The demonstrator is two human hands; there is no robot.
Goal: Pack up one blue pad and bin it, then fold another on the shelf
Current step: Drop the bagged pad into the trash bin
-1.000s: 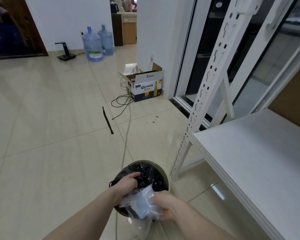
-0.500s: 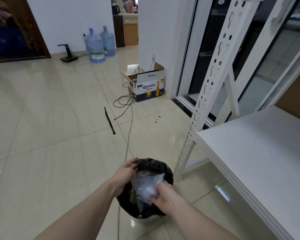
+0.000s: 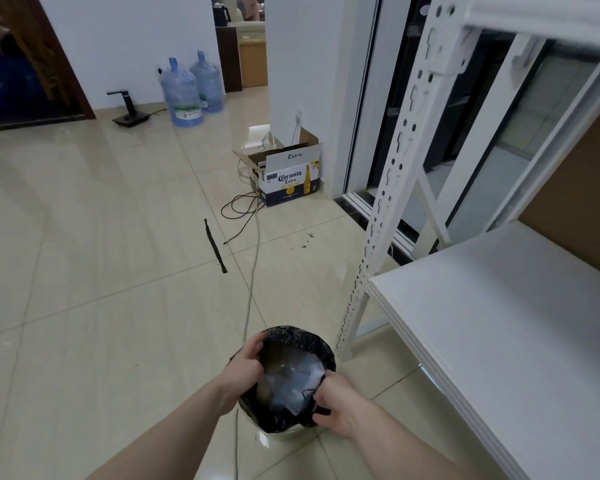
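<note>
The bin stands on open tile floor, its mouth largely filled by a clear plastic bag, with the left hand on the liner's left rim and the right hand on its right rim. Just right of it rise the shelf post and the white shelf, closing that side. A grey cable runs across the floor to the bin's far side, with a black strap lying left of it. Farther back, a cardboard box and water bottles stand well apart from the bin.
</note>
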